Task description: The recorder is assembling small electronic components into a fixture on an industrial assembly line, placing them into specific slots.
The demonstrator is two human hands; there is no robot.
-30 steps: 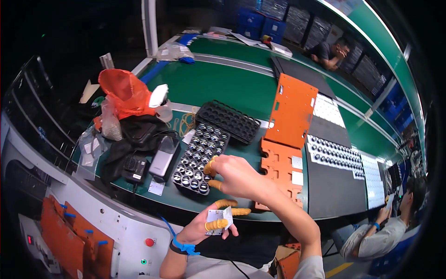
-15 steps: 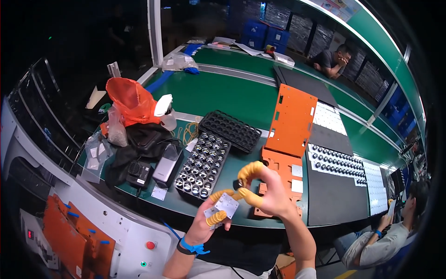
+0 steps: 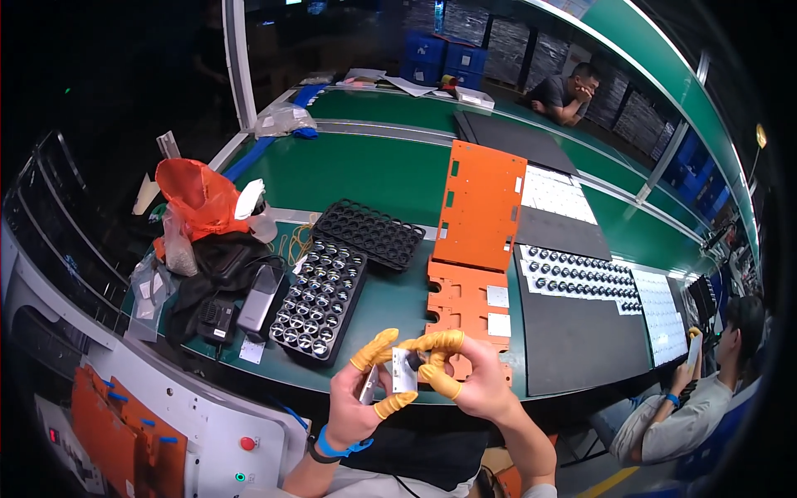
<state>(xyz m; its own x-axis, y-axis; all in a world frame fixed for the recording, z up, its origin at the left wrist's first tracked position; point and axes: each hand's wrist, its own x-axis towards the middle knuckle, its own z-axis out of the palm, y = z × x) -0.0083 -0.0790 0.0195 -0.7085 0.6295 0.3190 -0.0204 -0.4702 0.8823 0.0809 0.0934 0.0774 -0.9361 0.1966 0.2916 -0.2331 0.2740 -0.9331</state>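
Holding a small silver plate (image 3: pixel 404 370) over the counter's (image 3: pixel 390 299) near edge, your left hand (image 3: pixel 359 398) and right hand (image 3: pixel 465 378) pinch it together, beside the tray of lenses (image 3: pixel 320 300).

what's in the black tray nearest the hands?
The black tray holds rows of small round shiny parts in its pockets, nearly every pocket filled. What lies beneath the parts is covered. The second tray behind it looks empty.

Packaging only, no screens readable.
Orange plastic bag (image 3: pixel 198 196) at 10 o'clock; clear bags (image 3: pixel 281 119) at 11; blue crates (image 3: pixel 452 56) at 12.
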